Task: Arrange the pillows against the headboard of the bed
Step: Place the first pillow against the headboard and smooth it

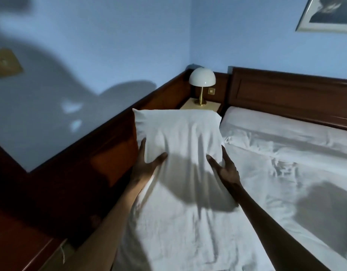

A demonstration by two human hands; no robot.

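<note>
You've got both hands, left hand (147, 163) and right hand (225, 169), gripping one pillow (178, 133), nowhere near the headboard (286, 94) yet.

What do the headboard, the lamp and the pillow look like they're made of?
Headboard: dark, glossy varnished wood, likely, with a faint sheen.
Lamp: brass-looking metal stem and base, white dome shade, glass or plastic, unclear.
Pillow: white woven cloth, probably cotton, wrinkled.

The pillow (178, 133) hides the front of the nightstand (202, 105) and most fingers (142, 147) of both hands. The picture frame (325, 14) is cut off at the upper right corner, the headboard (286, 94) at the right edge, its far end unseen.
</note>
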